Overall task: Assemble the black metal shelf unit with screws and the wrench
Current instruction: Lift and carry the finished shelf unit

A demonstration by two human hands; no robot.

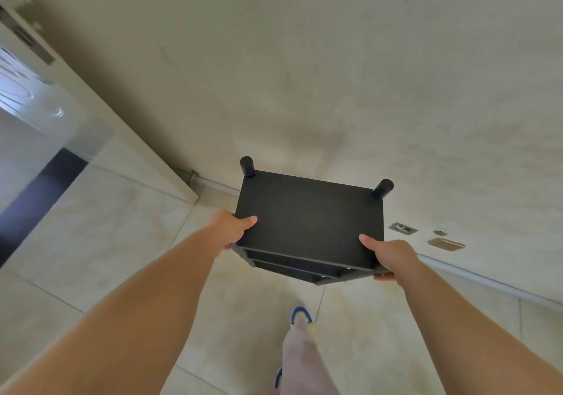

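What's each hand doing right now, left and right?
Left hand: grips the left edge of the black shelf unit, thumb on top.
Right hand: grips its right near corner, thumb on top.

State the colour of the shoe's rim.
Blue, on the shoe beside the tiled floor, in the head view.

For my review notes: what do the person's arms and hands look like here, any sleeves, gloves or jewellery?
Both forearms are bare, with no sleeves in view. The left hand and right hand wear no gloves, and no rings, watch or bands are visible on either wrist.
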